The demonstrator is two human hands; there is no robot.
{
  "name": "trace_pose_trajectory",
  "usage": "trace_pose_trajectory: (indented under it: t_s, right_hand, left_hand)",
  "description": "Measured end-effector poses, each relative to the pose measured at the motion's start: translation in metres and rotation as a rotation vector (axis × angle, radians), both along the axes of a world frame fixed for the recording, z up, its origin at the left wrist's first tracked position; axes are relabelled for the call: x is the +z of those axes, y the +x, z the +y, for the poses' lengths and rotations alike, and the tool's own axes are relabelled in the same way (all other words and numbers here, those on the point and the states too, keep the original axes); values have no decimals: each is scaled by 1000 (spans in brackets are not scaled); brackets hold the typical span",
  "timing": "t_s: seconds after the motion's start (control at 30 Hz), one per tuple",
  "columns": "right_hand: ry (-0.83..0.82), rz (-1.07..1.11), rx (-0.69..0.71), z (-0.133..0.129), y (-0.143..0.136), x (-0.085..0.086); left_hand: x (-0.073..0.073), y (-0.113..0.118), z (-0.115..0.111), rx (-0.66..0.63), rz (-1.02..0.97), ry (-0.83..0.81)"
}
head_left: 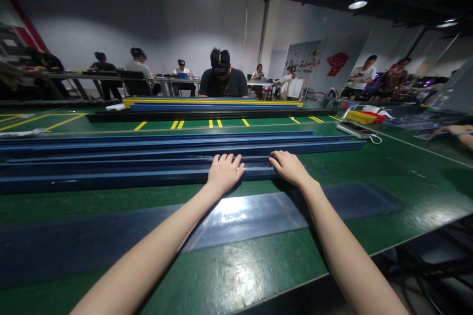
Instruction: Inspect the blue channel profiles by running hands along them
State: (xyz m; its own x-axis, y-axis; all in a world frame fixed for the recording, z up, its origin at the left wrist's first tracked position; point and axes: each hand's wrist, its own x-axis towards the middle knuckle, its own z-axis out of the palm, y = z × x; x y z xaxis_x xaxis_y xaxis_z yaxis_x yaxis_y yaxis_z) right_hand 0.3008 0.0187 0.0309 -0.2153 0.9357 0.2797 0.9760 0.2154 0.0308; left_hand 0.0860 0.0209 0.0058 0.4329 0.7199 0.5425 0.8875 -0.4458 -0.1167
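Note:
My left hand [224,173] lies over the nearest long blue plastic profile [148,177], its fingers across the top and the thumb on the near side. Toward that profile's right end, my right hand [288,166] has its fingers curled over the edge. The profile rests lengthwise on the green table, and its left end runs out of view. Below my wrists lies a long, flat, clear plastic strip [254,216], shiny under the lamp. The undersides of both hands are hidden.
Behind lie more blue profiles [177,146], then a black bar [207,115] and yellow profiles [221,102]. To the right are a power bank [353,131] with a white loop and a yellow tray [360,117]. A person [223,76] sits opposite; another person's hand [458,131] enters at right.

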Motion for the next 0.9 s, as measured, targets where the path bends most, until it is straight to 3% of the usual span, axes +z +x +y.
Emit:
trace_pose_trajectory:
  t_s: [0.9]
  right_hand:
    - [13, -11, 6, 1, 1, -2]
  left_hand:
    - [1, 0, 0, 3, 2, -9]
